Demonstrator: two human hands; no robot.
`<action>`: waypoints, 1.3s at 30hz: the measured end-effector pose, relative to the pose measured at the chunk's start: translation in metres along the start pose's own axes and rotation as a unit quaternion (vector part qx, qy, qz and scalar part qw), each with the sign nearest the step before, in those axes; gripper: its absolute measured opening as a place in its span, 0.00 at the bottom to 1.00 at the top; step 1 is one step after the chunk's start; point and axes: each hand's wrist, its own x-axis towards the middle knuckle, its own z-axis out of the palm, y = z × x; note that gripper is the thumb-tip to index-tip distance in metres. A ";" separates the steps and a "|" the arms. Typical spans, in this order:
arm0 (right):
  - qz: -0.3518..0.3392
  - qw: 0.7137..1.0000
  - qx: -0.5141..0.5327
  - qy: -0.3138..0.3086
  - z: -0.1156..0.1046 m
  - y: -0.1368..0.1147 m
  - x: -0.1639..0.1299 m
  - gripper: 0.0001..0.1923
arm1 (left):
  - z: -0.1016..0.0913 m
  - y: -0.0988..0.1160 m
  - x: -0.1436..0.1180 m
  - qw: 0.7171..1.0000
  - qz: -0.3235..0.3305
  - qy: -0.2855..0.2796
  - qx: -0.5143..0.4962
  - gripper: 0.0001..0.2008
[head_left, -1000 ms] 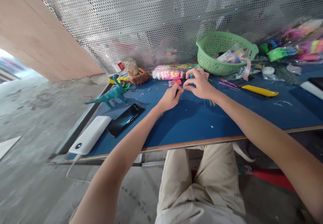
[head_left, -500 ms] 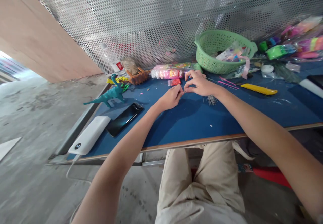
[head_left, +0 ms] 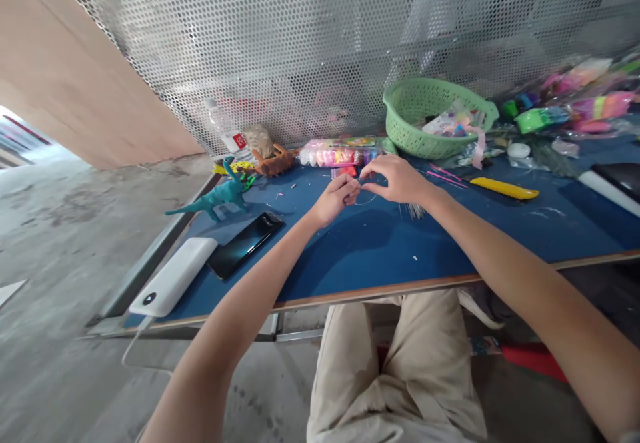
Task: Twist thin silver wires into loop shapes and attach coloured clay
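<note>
A thin, pale wire (head_left: 371,200) runs in a curve between my two hands above the blue table. My left hand (head_left: 336,200) is closed, its thumb and fingers pinching the wire. Fingertips of my right hand (head_left: 395,179) meet the left ones and pinch at the wire too; its exact end is too small to make out. A bundle of thin wires (head_left: 415,211) lies on the table just below my right wrist. Behind the hands are a small red packet (head_left: 345,171) and a bag of coloured clay (head_left: 333,155).
A green basket (head_left: 393,120) with small packets stands behind. To the right lie pink sticks (head_left: 447,175) and a yellow cutter (head_left: 505,188). A teal dinosaur (head_left: 220,195), black phone (head_left: 246,244) and white power bank (head_left: 175,276) are at the left, near a brown figure (head_left: 275,162) and bottle (head_left: 225,126).
The wire now shows as a curve between the hands. My left hand has turned slightly and my right fingers have come down closer together. The whole view has shifted a little.
</note>
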 end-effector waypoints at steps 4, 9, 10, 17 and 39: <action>-0.013 0.994 -0.100 0.031 0.004 -0.004 0.000 0.10 | 0.001 0.001 -0.001 0.997 -0.036 0.006 -0.074 0.13; -0.056 0.986 -0.157 0.027 0.006 -0.005 0.001 0.16 | 0.002 0.002 -0.002 0.991 -0.073 0.005 -0.109 0.11; -0.065 0.984 -0.161 0.024 0.007 -0.004 0.000 0.16 | 0.002 0.002 -0.002 0.991 -0.078 0.004 -0.110 0.11; -0.077 0.981 -0.177 0.016 0.012 -0.001 -0.001 0.19 | 0.001 0.001 -0.002 0.991 -0.070 -0.004 -0.116 0.12; -0.003 0.998 -0.059 0.016 0.024 -0.004 0.002 0.15 | -0.002 -0.003 0.001 0.996 -0.062 0.015 -0.055 0.08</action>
